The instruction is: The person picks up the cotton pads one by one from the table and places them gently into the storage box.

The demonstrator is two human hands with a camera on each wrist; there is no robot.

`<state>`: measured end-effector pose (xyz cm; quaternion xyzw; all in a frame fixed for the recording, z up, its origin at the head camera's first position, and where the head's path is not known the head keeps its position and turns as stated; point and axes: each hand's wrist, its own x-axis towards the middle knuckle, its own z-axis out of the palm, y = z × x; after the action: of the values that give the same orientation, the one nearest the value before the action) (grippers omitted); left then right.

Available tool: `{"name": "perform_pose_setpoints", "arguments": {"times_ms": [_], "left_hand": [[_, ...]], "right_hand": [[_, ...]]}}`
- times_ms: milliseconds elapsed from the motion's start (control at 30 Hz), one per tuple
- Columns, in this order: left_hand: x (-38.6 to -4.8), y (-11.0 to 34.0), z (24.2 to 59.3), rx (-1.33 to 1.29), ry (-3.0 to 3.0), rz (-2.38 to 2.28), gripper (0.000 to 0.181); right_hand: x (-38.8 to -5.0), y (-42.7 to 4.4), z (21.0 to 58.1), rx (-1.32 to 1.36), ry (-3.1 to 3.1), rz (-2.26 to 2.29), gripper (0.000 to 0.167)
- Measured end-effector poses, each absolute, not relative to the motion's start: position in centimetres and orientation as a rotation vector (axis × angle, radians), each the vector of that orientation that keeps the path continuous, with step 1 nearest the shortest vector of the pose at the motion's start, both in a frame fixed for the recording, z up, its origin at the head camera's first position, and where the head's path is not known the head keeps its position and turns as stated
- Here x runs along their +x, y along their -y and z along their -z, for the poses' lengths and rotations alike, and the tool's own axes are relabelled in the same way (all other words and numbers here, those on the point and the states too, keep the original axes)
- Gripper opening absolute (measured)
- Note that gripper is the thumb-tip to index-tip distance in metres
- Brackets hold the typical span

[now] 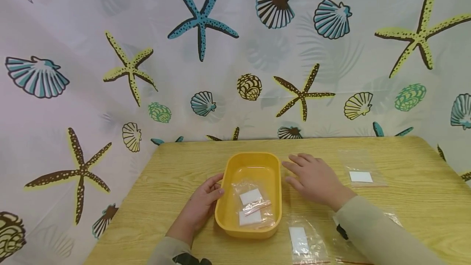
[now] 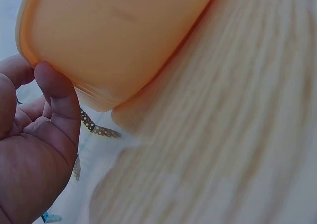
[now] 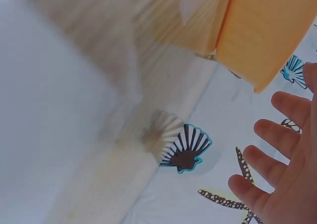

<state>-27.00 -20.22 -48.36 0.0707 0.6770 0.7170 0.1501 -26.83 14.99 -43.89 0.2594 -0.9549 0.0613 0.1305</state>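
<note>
A yellow plastic tub stands on the wooden table. Its left rim is pinched by my left hand, the thumb on the near side and fingers behind, as the left wrist view also shows at the tub. Inside lie clear zip bags with white rectangular pieces. My right hand hovers just right of the tub, fingers spread and holding nothing; in the right wrist view the hand is apart from the tub.
To the right lie more clear zip bags: one at the back, one near the front. Another bag is partly hidden under the right forearm. Behind the table hangs a curtain printed with shells and starfish.
</note>
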Motion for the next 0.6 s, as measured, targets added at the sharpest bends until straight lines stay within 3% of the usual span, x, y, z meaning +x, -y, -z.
{"name": "perform_pose_setpoints", "arguments": {"times_ms": [600], "left_hand": [[-27.1, 20.6, 48.5, 0.186, -1.921, -2.060, 0.053]], "right_hand": [[-27.3, -21.8, 44.7, 0.644, 2.843, -0.163, 0.051]]}}
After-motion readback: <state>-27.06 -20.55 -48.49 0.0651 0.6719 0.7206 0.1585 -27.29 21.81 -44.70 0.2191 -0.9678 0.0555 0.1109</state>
